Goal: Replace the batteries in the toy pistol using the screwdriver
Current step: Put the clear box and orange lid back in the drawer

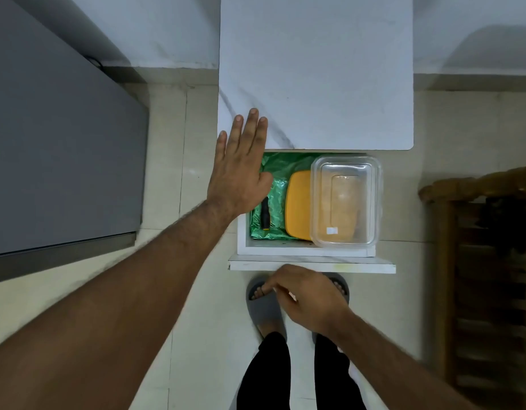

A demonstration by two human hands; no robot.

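Left hand lies released, fingers straight, over the drawer's left edge and the bench corner. Right hand, fingers curled, sits just under the drawer front; what its grip holds cannot be told. Inside the drawer, the screwdriver lies on green lining beside a yellow lid and a clear box.

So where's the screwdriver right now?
In the head view, the screwdriver lies on the green liner at the open drawer's left side, between the left hand and the yellow lid.
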